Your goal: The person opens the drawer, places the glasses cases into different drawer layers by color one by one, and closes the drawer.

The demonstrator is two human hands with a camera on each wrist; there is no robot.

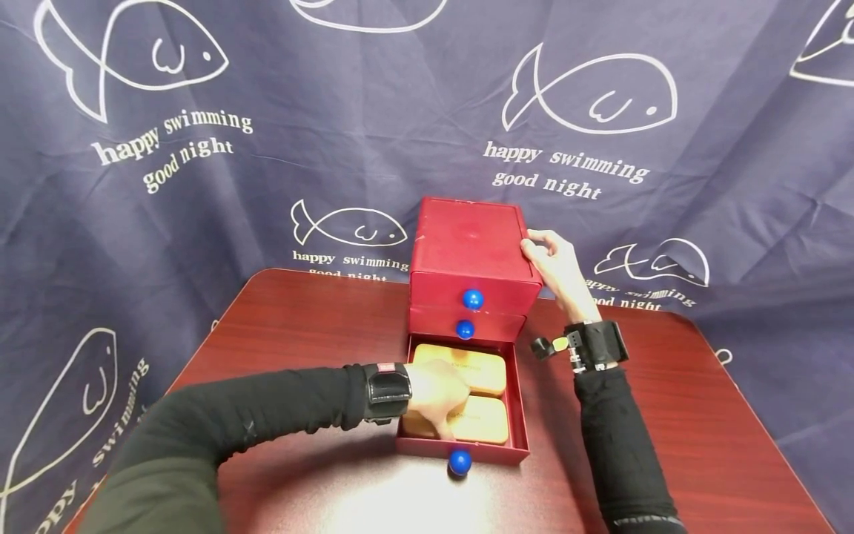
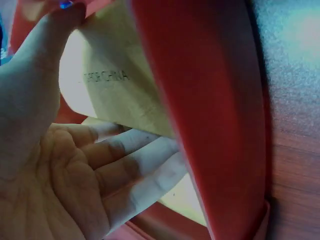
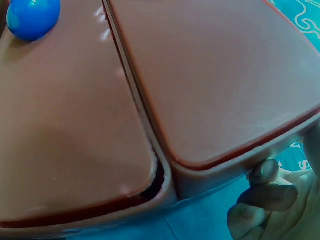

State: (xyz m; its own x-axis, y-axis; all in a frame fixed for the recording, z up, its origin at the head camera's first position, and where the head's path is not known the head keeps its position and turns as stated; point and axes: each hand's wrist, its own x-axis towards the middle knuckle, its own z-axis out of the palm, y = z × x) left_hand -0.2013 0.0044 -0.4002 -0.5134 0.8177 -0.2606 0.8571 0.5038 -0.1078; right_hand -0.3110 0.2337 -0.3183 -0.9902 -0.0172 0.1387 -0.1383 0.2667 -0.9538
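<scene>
A red three-drawer chest (image 1: 474, 245) stands at the middle of a dark wooden table (image 1: 700, 430). Its bottom drawer (image 1: 521, 415) is pulled out and holds two tan boxes, a far one (image 1: 477, 371) and a near one (image 1: 485, 421). My left hand (image 1: 437, 393) reaches into the drawer. In the left wrist view the left hand (image 2: 65, 170) holds a tan box (image 2: 120, 95) tilted, thumb above and fingers beneath it, beside the drawer wall (image 2: 210, 125). My right hand (image 1: 557, 267) grips the chest's top right edge; its fingers (image 3: 270, 200) curl round the lid's corner (image 3: 215, 75).
Blue round knobs mark the top drawer (image 1: 472, 299), the middle drawer (image 1: 465, 329) and the open drawer's front (image 1: 459, 462). The upper two drawers are closed. A navy cloth with white fish prints (image 1: 587, 96) hangs behind the table.
</scene>
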